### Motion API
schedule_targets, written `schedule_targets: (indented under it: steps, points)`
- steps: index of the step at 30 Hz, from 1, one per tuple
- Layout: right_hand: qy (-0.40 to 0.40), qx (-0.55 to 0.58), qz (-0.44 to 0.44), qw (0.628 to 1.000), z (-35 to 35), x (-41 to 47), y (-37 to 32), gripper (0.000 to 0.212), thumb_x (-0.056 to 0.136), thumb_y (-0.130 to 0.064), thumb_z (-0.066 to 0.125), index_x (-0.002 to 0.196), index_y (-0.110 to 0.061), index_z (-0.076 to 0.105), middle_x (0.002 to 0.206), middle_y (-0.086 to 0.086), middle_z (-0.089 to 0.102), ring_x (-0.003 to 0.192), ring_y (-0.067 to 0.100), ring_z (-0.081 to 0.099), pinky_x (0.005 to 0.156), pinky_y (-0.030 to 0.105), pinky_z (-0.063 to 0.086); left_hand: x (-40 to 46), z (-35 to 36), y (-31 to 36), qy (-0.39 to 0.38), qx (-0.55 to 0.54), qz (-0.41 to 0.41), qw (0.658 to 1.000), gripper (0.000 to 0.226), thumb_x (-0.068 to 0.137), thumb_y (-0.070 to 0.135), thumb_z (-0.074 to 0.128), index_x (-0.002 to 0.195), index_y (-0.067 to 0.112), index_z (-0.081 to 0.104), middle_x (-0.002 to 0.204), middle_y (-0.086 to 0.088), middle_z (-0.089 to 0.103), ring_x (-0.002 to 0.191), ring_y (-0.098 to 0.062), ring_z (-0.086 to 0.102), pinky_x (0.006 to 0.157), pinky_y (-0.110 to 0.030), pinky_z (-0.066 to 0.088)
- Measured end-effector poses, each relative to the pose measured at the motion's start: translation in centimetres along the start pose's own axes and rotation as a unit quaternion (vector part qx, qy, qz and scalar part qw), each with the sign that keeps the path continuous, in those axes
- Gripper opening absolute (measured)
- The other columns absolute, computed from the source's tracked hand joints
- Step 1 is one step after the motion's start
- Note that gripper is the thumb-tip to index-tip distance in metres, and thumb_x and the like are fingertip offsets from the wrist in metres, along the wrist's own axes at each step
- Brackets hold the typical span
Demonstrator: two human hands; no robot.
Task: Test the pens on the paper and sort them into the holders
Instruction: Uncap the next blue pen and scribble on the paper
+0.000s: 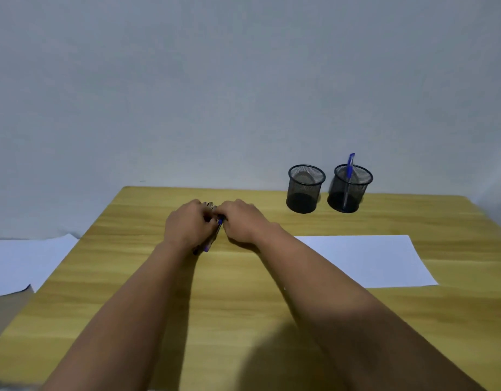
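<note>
Both hands are meeting at mid-table, knuckles up. Left hand (187, 224) is curling round a bunch of pens (208, 244), their ends sticking out below the palm toward the person. Right hand (241, 221) is sitting just right of it, fingertips pinching a blue-tipped pen (220, 221) at the top of the bunch; exact finger placement can't be told, too blurred. White paper (365, 261) is lying flat right of the right forearm, apart from both hands. Beyond & right of the right hand, 2 black mesh holders are standing upright side by side near the wall: nearer holder (305, 190), and farther holder (349, 190) w/ one blue pen (349, 167) leaning inside. Wood table (159, 292) is under everything. More white sheets (20, 263) are lying off the table edge, left of the left arm.
</note>
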State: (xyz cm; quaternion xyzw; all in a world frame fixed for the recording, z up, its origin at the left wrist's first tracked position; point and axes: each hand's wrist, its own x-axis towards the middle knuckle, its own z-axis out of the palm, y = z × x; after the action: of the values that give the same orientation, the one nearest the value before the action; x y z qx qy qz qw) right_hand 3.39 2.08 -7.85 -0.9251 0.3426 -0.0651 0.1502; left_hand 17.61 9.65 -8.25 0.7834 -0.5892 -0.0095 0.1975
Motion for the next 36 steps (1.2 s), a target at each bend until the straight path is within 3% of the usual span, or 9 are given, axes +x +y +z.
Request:
schedule_targets:
  steps: [6,11,14,16,19,23,26,30,36]
  points:
    - [-0.002,-0.101,-0.029,0.994,-0.8,0.0,1.8,0.034,0.103,-0.009,0.056,0.129,-0.021,0.075,0.127,0.008,0.062,0.118,0.03,0.056,0.09,0.043,0.047,-0.2,0.5,-0.3,0.012,-0.005,0.003,1.0,0.013,0.088,0.035,0.065,0.083,0.032,0.076,0.085,0.007,0.054,0.08,-0.019,0.058,0.061,-0.03,0.04]
    - [-0.009,-0.157,-0.008,0.988,-3.1,-2.1,4.4,0.024,0.102,-0.014,0.06,0.119,-0.021,0.075,0.12,0.006,0.061,0.111,0.03,0.062,0.076,0.037,0.041,-0.1,0.1,0.3,0.01,-0.017,0.007,1.0,0.019,0.093,0.031,0.06,0.1,0.031,0.077,0.095,0.007,0.06,0.096,-0.024,0.064,0.073,-0.034,0.044]
    - [0.025,-0.11,0.052,0.992,-4.9,-4.3,5.9,0.025,0.096,-0.01,0.06,0.113,-0.02,0.074,0.117,0.006,0.065,0.108,0.031,0.065,0.078,0.034,0.045,-0.3,-0.6,1.4,0.027,-0.064,-0.001,0.998,0.021,0.094,0.027,0.058,0.105,0.029,0.076,0.105,0.005,0.066,0.102,-0.023,0.065,0.08,-0.037,0.05]
    - [0.074,-0.003,0.114,0.991,-6.3,-5.8,6.6,0.02,0.09,-0.008,0.063,0.103,-0.018,0.074,0.106,0.005,0.071,0.098,0.028,0.068,0.079,0.034,0.051,-0.6,-1.3,2.6,0.031,-0.106,-0.003,0.994,0.021,0.094,0.025,0.057,0.103,0.029,0.076,0.108,0.005,0.068,0.1,-0.02,0.066,0.082,-0.038,0.053]
    - [0.152,0.253,0.172,0.94,-8.6,-7.8,6.7,0.001,0.091,-0.006,0.068,0.09,-0.006,0.068,0.088,0.011,0.076,0.075,0.022,0.076,0.075,0.036,0.058,-1.3,-2.5,5.4,0.016,-0.169,0.023,0.985,0.02,0.096,0.031,0.058,0.107,0.028,0.075,0.114,0.007,0.068,0.091,-0.013,0.064,0.086,-0.037,0.053]
    - [0.146,0.507,0.192,0.828,-11.2,-11.2,5.6,0.007,0.099,-0.006,0.067,0.105,-0.004,0.068,0.088,0.012,0.078,0.065,0.016,0.077,0.065,0.03,0.051,-2.8,-4.0,10.1,-0.018,-0.236,0.079,0.968,0.035,0.098,0.05,0.057,0.114,0.024,0.073,0.111,0.009,0.067,0.095,-0.012,0.062,0.088,-0.034,0.05]
    - [0.145,0.58,0.181,0.781,-12.0,-13.8,5.2,0.01,0.101,-0.007,0.066,0.11,-0.003,0.07,0.092,0.016,0.077,0.073,0.022,0.077,0.069,0.031,0.061,-3.7,-4.7,13.1,-0.069,-0.249,0.099,0.961,0.039,0.098,0.056,0.053,0.099,0.022,0.073,0.093,0.009,0.068,0.086,-0.016,0.062,0.076,-0.034,0.048]
    - [0.152,0.626,0.191,0.741,-12.1,-16.8,5.6,0.006,0.102,-0.009,0.067,0.105,-0.007,0.072,0.088,0.011,0.074,0.075,0.019,0.072,0.079,0.034,0.064,-4.4,-4.8,15.5,-0.089,-0.263,0.122,0.953,0.042,0.1,0.05,0.051,0.082,0.017,0.069,0.084,-0.003,0.072,0.085,-0.027,0.068,0.084,-0.048,0.054]
    - [0.185,0.663,0.211,0.694,-11.6,-18.6,6.6,0.017,0.105,-0.025,0.067,0.094,-0.012,0.072,0.068,-0.001,0.056,0.055,0.009,0.049,0.057,0.024,0.051,-5.7,-4.9,18.6,-0.086,-0.271,0.139,0.949,0.039,0.105,0.039,0.048,0.084,0.009,0.063,0.078,0.0,0.069,0.084,-0.027,0.066,0.078,-0.039,0.05]
